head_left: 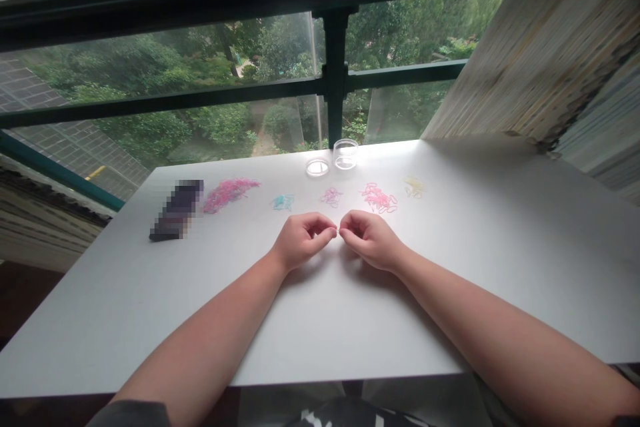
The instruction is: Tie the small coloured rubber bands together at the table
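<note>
My left hand (306,238) and my right hand (371,238) meet fingertip to fingertip just above the white table. Each pinches thumb against forefinger, and whatever lies between the tips is too small to make out. Just beyond them lies a row of little heaps of thin loops that look like small elastic bands. From left to right these are a large mixed pink-and-purple heap (230,194), a turquoise heap (283,201), a pale pink-lilac heap (331,197), a bright pink heap (379,198) and a pale yellow heap (414,186).
A clear round container (346,155) stands at the table's back edge, its clear lid (317,168) lying to its left. A dark, blurred-out flat object (179,210) rests on the left of the white table (310,327). Behind is a green-framed window, with a curtain (495,54) at right.
</note>
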Demonstrator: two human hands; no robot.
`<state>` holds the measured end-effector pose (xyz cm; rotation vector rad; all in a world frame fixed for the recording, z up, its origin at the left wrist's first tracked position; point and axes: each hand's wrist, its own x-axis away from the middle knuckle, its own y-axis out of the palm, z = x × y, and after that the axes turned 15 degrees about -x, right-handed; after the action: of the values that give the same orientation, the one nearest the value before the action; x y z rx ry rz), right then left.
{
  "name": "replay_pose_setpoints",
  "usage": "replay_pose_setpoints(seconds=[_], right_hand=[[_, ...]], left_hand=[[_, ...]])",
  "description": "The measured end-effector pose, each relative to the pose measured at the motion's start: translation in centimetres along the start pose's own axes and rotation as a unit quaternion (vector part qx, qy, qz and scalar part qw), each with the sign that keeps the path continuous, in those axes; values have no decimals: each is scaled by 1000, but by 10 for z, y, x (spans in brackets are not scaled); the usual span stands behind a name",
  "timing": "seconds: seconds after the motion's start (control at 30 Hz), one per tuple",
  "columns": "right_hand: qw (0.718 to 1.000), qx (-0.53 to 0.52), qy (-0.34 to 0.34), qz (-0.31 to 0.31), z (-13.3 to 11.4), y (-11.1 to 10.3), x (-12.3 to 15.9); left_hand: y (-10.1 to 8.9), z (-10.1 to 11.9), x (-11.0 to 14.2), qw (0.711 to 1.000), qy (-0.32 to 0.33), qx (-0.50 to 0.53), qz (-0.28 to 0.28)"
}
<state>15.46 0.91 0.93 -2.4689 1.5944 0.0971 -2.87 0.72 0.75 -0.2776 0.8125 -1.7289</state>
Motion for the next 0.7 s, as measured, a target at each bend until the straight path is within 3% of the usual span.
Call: replay_pose_setpoints(seconds=[0.7], right_hand=[[998, -52, 17, -15, 2, -1, 0]], left_hand=[[-6, -4, -2, 1000, -11, -17, -3]])
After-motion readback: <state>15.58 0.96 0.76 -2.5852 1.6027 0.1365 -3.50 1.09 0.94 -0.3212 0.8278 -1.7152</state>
